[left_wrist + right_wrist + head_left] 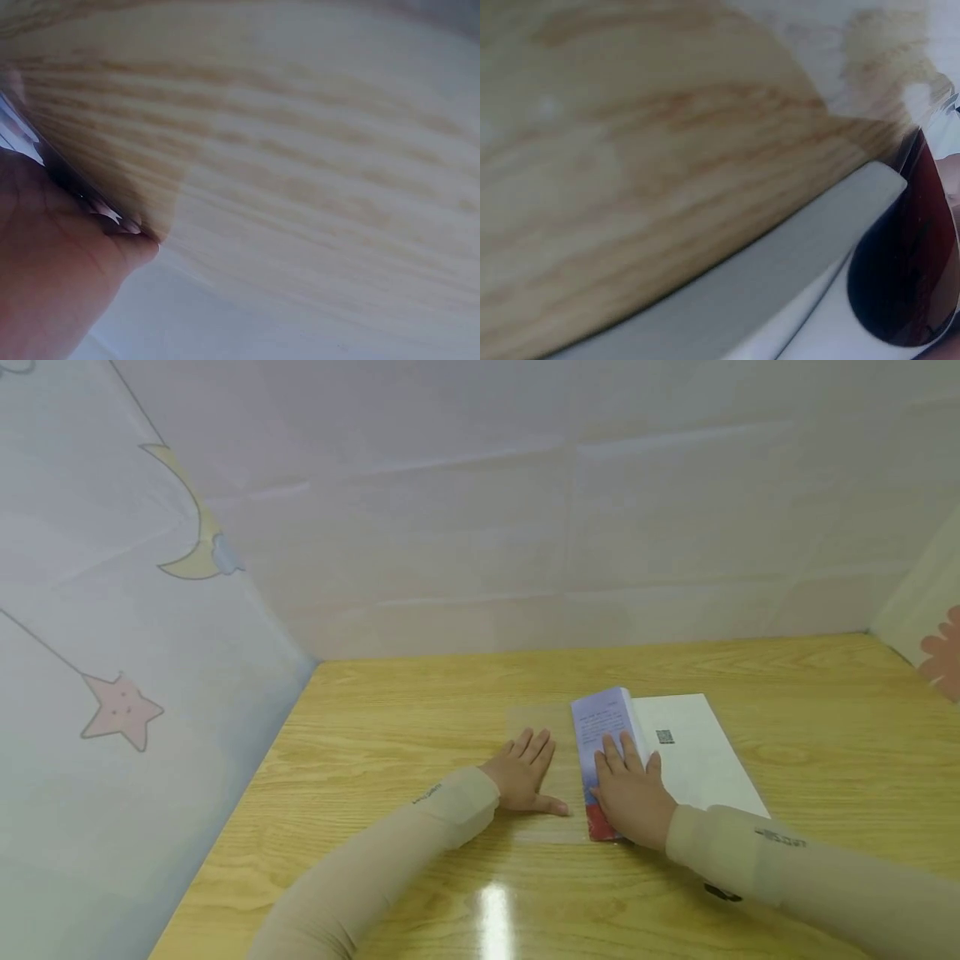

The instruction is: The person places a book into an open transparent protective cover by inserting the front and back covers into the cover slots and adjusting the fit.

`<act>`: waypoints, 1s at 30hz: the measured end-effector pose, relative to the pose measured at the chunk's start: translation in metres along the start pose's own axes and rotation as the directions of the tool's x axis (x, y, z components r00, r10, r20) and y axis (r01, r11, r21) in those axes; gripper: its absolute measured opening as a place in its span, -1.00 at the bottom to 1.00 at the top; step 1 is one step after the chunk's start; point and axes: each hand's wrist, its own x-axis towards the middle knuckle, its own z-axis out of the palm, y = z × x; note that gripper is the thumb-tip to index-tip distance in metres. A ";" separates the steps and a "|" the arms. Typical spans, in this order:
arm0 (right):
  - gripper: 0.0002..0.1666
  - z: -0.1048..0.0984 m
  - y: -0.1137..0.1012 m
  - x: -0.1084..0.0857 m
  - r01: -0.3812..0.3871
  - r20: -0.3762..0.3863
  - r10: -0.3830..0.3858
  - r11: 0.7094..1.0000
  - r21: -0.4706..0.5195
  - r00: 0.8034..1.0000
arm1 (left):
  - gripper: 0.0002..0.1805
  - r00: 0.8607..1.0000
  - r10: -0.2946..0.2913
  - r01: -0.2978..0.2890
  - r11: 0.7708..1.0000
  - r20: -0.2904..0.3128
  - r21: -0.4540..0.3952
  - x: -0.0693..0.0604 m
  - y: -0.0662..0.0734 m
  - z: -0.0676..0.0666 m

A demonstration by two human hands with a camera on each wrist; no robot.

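Long cream sleeves (390, 852) are seen nearest, stretched over a yellow wood-grain desk (375, 718). An open book (697, 756) is laid on the desk, right of the middle, with a white page (712, 785) showing. It is best held still, as everything could be pulled crooked if it is slid. Left of it, a clear plastic sheet (546, 828) is spread on the desk; it should be smoothed slowly, so that no bumps or creases are made. Between the sheet and the page, a purple-and-red cover flap (600, 722) can be seen; its edge should be lined up straight, and whether it is joined to the sheet cannot be told. By the left hand (525, 772), spread wide with nothing gripped, the sheet is touched. By the right hand (633, 793), also spread out with nothing gripped, the flap is touched. Soft, even pressing is likely safest, as the flap might be bent by a hard push. On the page, a small QR code (665, 737) is left uncovered and can be watched for slipping.
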 end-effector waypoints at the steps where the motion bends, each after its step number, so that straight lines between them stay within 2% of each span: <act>1: -0.42 0.001 0.000 0.001 -0.004 0.002 0.004 1.000 0.003 1.000 | 0.13 1.000 0.002 -0.002 1.000 0.003 0.001 -0.001 0.000 -0.001; 7: -0.42 0.003 -0.004 0.003 -0.022 0.008 0.022 1.000 0.011 1.000 | 0.10 1.000 -0.004 0.004 1.000 0.004 0.001 -0.008 0.003 -0.008; 17: -0.42 0.002 -0.010 0.005 -0.023 0.028 0.023 1.000 0.005 0.999 | 0.10 1.000 -0.004 0.004 1.000 0.006 0.004 -0.011 0.006 -0.012; 30: -0.41 0.004 -0.010 0.005 -0.013 0.075 0.011 1.000 0.025 0.997 | 0.10 1.000 -0.007 0.007 1.000 0.003 0.023 -0.005 0.004 -0.007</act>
